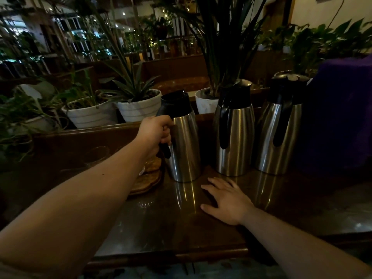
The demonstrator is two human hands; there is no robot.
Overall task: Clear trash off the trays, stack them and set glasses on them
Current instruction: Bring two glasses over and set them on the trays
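Observation:
My left hand [155,131] is closed around the black handle of a steel jug [184,141] that stands on the dark wooden counter [181,228]. Flat on the counter just right of that jug lies my right hand [227,200], fingers spread, holding nothing. A stack of brown wooden trays [147,181] with wavy rims sits left of the jug, mostly hidden behind my left forearm. Faint clear glasses [96,156] show in the dark to the left of the trays.
Two more steel jugs [234,133] [279,133] stand in a row to the right. A purple cloth-covered shape [342,117] fills the far right. White plant pots [138,106] [90,113] line the ledge behind the counter.

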